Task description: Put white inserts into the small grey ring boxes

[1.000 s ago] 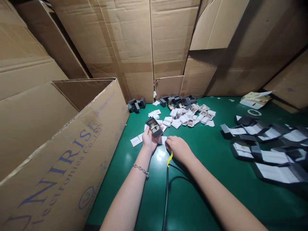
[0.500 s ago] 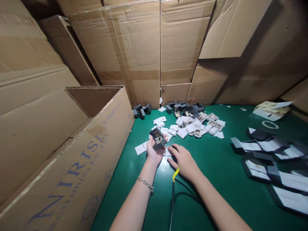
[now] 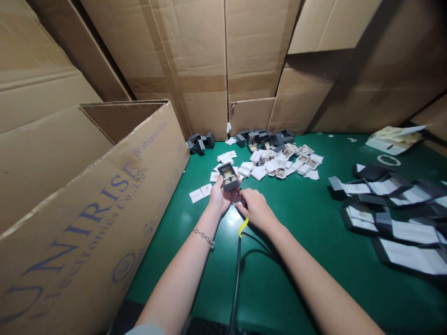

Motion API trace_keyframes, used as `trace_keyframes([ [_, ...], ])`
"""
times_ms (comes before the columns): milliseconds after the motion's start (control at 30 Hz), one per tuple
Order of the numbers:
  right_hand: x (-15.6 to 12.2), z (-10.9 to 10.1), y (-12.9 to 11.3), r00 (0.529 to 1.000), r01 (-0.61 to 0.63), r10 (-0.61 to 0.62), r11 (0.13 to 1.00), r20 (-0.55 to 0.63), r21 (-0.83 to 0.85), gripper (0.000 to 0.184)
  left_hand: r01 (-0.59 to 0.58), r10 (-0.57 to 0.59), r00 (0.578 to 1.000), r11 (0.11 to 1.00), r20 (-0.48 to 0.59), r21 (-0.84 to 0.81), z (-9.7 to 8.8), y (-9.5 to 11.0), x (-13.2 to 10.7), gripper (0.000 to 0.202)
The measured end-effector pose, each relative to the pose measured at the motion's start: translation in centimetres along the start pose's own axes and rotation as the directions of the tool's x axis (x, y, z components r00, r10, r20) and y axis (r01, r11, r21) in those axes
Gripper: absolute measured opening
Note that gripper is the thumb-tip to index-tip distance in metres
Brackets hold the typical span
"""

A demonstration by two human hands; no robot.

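My left hand [image 3: 220, 195] is closed around a small dark grey jewellery box [image 3: 229, 178]. The box's lid stands up and its light interior faces me, with small dark and shiny pieces inside that are too small to name. Just below and to the right, my right hand [image 3: 257, 207] has its thumb and fingers closed about a white card [image 3: 238, 200] near the table surface. Its fingertips are partly hidden, close under the left hand. Two white cards [image 3: 200, 193] lie flat to the left of my left hand.
A large open carton [image 3: 115, 204] stands at the left. Behind my hands lie a heap of white papers [image 3: 279, 163] and dark boxes [image 3: 258, 137]. Rows of open dark boxes [image 3: 363, 218] fill the right. A black cable [image 3: 236, 274] with yellow tape rises between my arms.
The view has tilted, so the scene sits higher in the picture. My right hand has drawn in its fingers around the white card. The box in my left hand has turned more upright towards me.
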State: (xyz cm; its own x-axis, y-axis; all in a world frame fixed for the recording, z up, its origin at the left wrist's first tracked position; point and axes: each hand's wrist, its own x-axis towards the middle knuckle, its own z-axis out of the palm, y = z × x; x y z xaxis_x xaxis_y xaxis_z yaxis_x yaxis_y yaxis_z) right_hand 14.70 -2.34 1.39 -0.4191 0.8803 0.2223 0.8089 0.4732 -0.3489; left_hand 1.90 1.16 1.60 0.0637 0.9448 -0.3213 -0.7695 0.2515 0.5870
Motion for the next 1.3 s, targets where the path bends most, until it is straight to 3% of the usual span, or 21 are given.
trace_keyframes([
  [200,-0.1,0.0,0.6,0.996,0.082,-0.079,0.991,0.032,-0.105,0.022,0.028,-0.028,1.000,1.000,0.002,0.007,-0.1,-0.1,0.1,0.044],
  [467,-0.1,0.0,1.7,0.996,0.086,-0.086,0.996,-0.005,0.007,0.030,0.070,-0.070,0.997,0.997,0.029,-0.008,-0.3,0.3,0.4,0.042],
  [600,0.0,-0.2,1.2,0.992,0.118,-0.113,0.986,0.050,-0.116,0.027,0.031,-0.031,0.999,0.999,-0.016,-0.033,-0.1,0.3,0.5,0.042],
  [833,0.2,-0.7,0.7,0.989,0.141,-0.126,0.957,0.075,-0.253,0.023,-0.028,0.028,1.000,0.996,0.001,0.085,0.5,-0.1,1.4,0.036],
  [967,0.0,-0.5,1.1,0.996,0.082,-0.087,0.981,-0.021,-0.175,0.024,-0.028,0.029,1.000,0.996,-0.011,0.090,0.7,-0.1,1.3,0.039],
  [1033,0.0,-0.5,1.4,0.986,0.038,-0.043,0.999,-0.161,-0.030,0.021,-0.040,0.039,0.999,0.995,0.011,0.094,0.7,0.0,1.2,0.040],
  [1100,0.0,-0.6,1.7,0.938,-0.032,0.097,0.980,-0.332,0.197,0.018,-0.063,0.059,0.998,0.993,0.034,0.100,0.7,0.0,1.2,0.038],
  [1167,0.1,-1.0,2.0,0.853,-0.113,0.334,0.869,-0.401,0.482,0.018,-0.082,0.077,0.996,0.991,0.048,0.109,0.6,0.0,1.2,0.033],
  [1200,0.2,-1.3,2.1,0.813,-0.141,0.453,0.763,-0.366,0.630,0.018,-0.088,0.081,0.995,0.989,0.064,0.120,0.6,-0.1,1.2,0.031],
  [1267,0.4,-1.8,2.0,0.765,-0.155,0.614,0.470,-0.195,0.869,0.020,-0.118,0.098,0.987,0.979,0.124,0.166,0.6,-0.2,1.2,0.031],
  [1300,0.4,-2.1,1.8,0.763,-0.144,0.640,0.309,-0.094,0.940,0.021,-0.141,0.109,0.980,0.970,0.164,0.200,0.6,-0.3,1.2,0.032],
])
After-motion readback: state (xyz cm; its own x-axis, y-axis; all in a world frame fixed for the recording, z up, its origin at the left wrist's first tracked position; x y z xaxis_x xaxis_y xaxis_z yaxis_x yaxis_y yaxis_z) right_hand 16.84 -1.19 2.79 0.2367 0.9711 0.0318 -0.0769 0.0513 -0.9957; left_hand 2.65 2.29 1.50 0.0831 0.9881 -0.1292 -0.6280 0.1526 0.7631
